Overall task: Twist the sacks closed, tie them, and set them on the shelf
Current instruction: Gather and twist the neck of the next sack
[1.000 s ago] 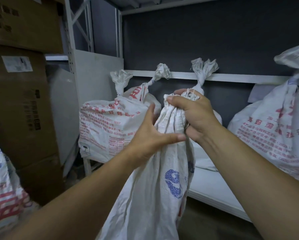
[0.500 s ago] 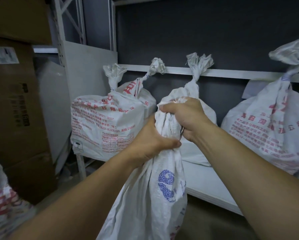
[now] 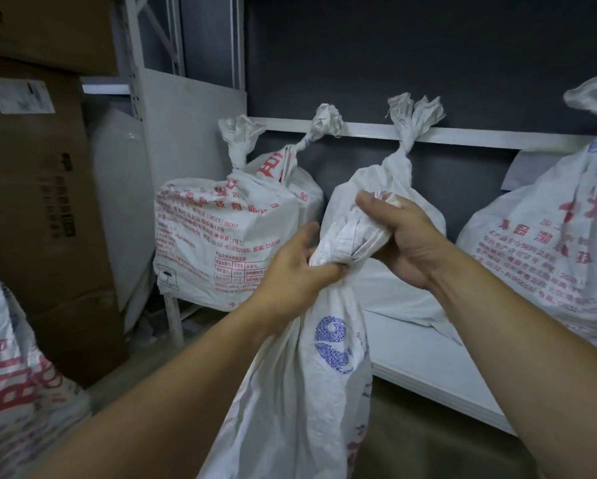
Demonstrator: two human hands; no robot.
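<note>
Dark grey back wall (image 3: 428,57) behind a white metal shelf (image 3: 438,361); cardboard boxes (image 3: 37,188) stacked beyond its left end.

Shelf load: four sacks already twisted and tied at the neck. Red-printed sack (image 3: 217,236) at the left end, another (image 3: 290,174) behind it against the back rail, a plain white one (image 3: 397,174) mid-shelf, a large red-printed one (image 3: 545,243) at the right end. Front edge of the shelf between the middle and right sacks is bare.

Off the shelf: one more sack (image 3: 10,368) with red print at lower left, near the boxes; its neck is out of view, so tied or not cannot be told.

Sack in hand (image 3: 310,392), blue emblem, hangs just in front of the shelf's front edge, not on it. Left hand (image 3: 290,274) has its fingers curled tight round the gathered neck. Right hand (image 3: 407,236) sits above, palm turned up, fingers wrapped over the bunched mouth (image 3: 352,233).

Judgement: mid-twist. Neck is gathered but no tie shows. Left to do: finish the twist, tie, lift onto the bare stretch of shelf; then likely the lower-left sack.
</note>
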